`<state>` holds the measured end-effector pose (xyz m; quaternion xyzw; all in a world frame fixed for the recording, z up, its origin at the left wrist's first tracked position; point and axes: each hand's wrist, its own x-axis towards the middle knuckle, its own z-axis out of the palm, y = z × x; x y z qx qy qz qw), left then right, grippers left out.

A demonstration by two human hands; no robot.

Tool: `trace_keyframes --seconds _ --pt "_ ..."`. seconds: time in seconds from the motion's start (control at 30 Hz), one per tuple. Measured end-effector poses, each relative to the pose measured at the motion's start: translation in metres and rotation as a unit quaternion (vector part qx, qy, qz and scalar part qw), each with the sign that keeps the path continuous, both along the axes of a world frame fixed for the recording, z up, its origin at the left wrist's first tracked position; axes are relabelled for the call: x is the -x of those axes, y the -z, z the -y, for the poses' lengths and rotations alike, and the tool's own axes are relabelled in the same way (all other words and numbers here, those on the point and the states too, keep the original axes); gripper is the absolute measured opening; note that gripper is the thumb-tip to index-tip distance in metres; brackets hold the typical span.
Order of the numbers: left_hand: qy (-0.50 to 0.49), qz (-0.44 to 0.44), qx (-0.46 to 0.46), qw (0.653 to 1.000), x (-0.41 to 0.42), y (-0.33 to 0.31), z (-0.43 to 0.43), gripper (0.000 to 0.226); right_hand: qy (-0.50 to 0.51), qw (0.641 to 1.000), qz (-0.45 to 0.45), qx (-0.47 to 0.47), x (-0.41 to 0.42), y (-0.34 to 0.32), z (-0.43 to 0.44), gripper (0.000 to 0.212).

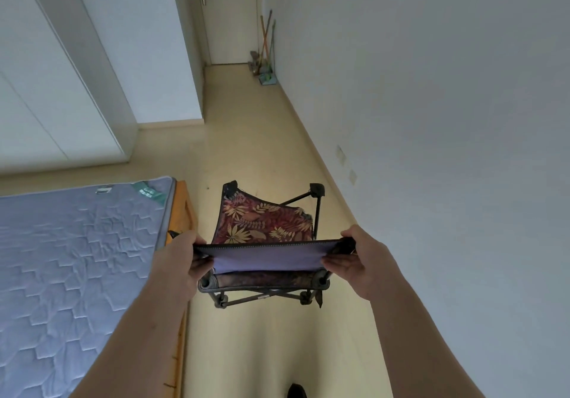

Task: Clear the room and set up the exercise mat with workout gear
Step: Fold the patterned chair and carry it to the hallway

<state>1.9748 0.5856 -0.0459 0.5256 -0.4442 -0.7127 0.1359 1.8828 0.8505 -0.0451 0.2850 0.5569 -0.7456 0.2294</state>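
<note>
Backrest's top corners are gripped by left hand (182,260) and right hand (361,258), so the folding chair (262,221) is held level, probably for carrying out. It is found between bed (77,243), left, and wall (431,120), right.

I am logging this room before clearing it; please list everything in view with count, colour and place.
folding chair: 1, dark red leaf print, black frame, centre of view
mattress: 1, blue-grey, on bed frame, left
bed frame: 1, orange-brown wood, under mattress
door: 1, white, far end
cleaning tools: several, mixed colours, corner beside door
wall sockets: 2, pale, low on right wall
left hand: 1, grips chair's top edge, left end
right hand: 1, grips top edge, right end
</note>
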Motion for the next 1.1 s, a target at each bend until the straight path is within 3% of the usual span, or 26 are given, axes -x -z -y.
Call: trace_keyframes --seconds 0.33,1.1 --pt "-0.043 -0.018 -0.017 0.999 0.157 0.006 0.073 0.005 -0.039 0.999 0.001 -0.005 0.179 -0.007 0.077 0.020" --pt "-0.018 -0.020 0.005 1.000 0.603 0.023 0.331 0.007 -0.043 0.999 -0.011 -0.011 0.617 0.011 0.333 0.011"
